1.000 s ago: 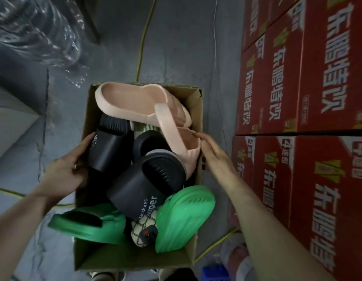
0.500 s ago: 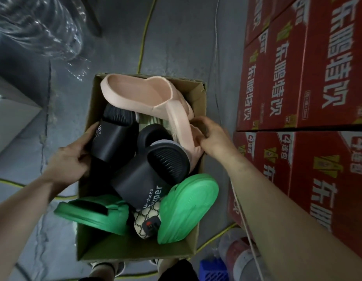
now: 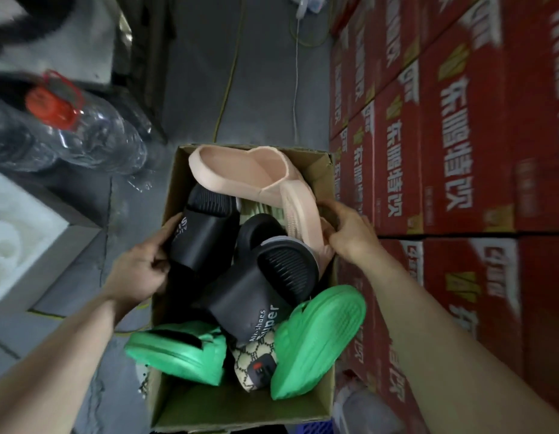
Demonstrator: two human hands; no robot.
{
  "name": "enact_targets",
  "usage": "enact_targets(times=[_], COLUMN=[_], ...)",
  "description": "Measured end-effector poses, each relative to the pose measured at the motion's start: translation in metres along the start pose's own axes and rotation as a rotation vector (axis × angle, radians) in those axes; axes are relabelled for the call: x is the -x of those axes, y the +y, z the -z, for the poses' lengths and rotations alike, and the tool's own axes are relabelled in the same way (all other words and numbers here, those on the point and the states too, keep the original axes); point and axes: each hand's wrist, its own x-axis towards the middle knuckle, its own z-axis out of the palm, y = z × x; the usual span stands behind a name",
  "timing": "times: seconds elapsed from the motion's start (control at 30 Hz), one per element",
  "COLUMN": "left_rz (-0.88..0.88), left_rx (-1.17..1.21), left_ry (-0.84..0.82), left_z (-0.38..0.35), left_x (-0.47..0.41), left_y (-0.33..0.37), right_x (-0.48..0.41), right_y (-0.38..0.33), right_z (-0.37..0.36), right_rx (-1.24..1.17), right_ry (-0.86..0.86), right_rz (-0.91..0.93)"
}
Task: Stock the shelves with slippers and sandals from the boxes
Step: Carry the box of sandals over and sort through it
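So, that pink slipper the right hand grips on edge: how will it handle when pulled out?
Probably light: the pink slipper looks like thick foam. Likely stiff: it stands on edge in the right hand without sagging. Its textured sole should resist slipping, but it may drag the second pink slipper.

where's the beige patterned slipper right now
Head view: the beige patterned slipper sits at the near end of the cardboard box, wedged between the left green slipper and the right green slipper, partly under the black lettered slipper.
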Motion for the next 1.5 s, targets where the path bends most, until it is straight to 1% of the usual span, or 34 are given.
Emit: enact_targets(times=[0.17, 0.27, 0.33, 0.43, 0.63, 0.7, 0.83, 0.97, 1.07, 1.13, 1.3, 1.5], left_rz=[-0.096, -0.099, -0.097, -0.101, -0.085, -0.086, -0.083, -0.087, -0.099, -0.091, -0.081, -0.069], left_rx=[0.021, 0.02, 0.021, -0.005, -0.044, -0.07, -0.069, 0.007, -0.034, -0.069, -0.015, 0.016], left_ry=[0.009, 0.019, -0.006, -0.036, -0.031, -0.005, 0.005, 0.003, 0.031, 0.064, 0.098, 0.127], left_z=[0.064, 0.105, 0.129, 0.171, 0.243, 0.268, 0.313, 0.352, 0.376, 0.392, 0.429, 0.474], left_x=[0.013, 0.018, 0.015, 0.002, -0.039, -0.057, -0.098, -0.137, -0.176, -0.202, -0.268, -0.351], left_y=[0.083, 0.129, 0.158, 0.197, 0.253, 0.267, 0.29, 0.324, 0.349, 0.366, 0.41, 0.441], right_x=[0.027, 0.036, 0.036, 0.03, 0.01, 0.0, -0.026, -0.061, -0.097, -0.121, -0.189, -0.268], right_y=[-0.03, -0.055, -0.072, -0.102, -0.161, -0.182, -0.221, -0.256, -0.278, -0.293, -0.332, -0.386], right_z=[0.099, 0.153, 0.185, 0.229, 0.298, 0.318, 0.36, 0.401, 0.435, 0.458, 0.515, 0.578], right_rx=[-0.031, -0.037, -0.028, -0.001, -0.003, -0.001, -0.003, -0.019, -0.023, -0.042, -0.002, 0.069], right_ry=[0.061, 0.077, 0.083, 0.105, 0.153, 0.161, 0.202, 0.207, 0.208, 0.2, 0.211, 0.202], right_rz=[0.018, 0.029, 0.037, 0.044, 0.033, 0.027, 0.036, 0.06, 0.056, 0.096, 0.132, 0.175])
